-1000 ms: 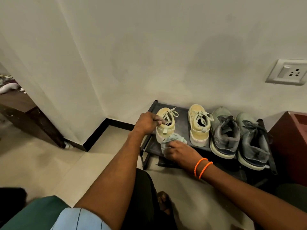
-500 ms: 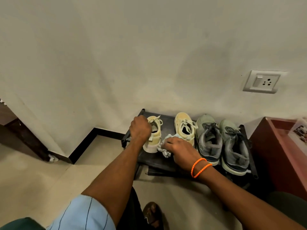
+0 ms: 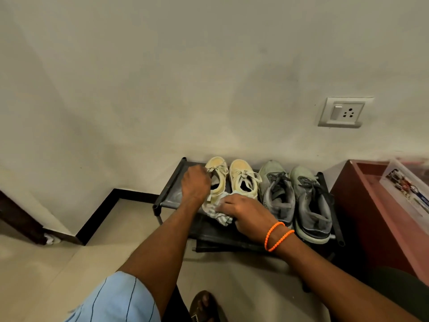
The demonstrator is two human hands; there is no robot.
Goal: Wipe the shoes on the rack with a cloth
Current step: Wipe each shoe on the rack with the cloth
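Observation:
A low black shoe rack [image 3: 170, 190] stands against the wall. On its top shelf sit two yellow sneakers, the left one [image 3: 217, 175] and the right one [image 3: 242, 176], then two grey sneakers [image 3: 277, 190] [image 3: 311, 205] to the right. My left hand [image 3: 196, 184] grips the left yellow sneaker at its left side. My right hand [image 3: 243, 210], with orange bead bands on the wrist, holds a crumpled pale striped cloth [image 3: 218, 213] against that sneaker's heel. The heel itself is hidden by the cloth and hand.
A reddish-brown cabinet [image 3: 362, 212] stands right of the rack, with a clear box [image 3: 411, 189] on it. A wall socket [image 3: 343, 112] is above. A dark wooden piece [image 3: 21, 226] stands at the left. My sandalled foot [image 3: 204, 305] is on the tiled floor below.
The view has swung right and the rack now sits more central. My left hand moved from the sneaker's laces to its left side. My right hand keeps the cloth at the heel.

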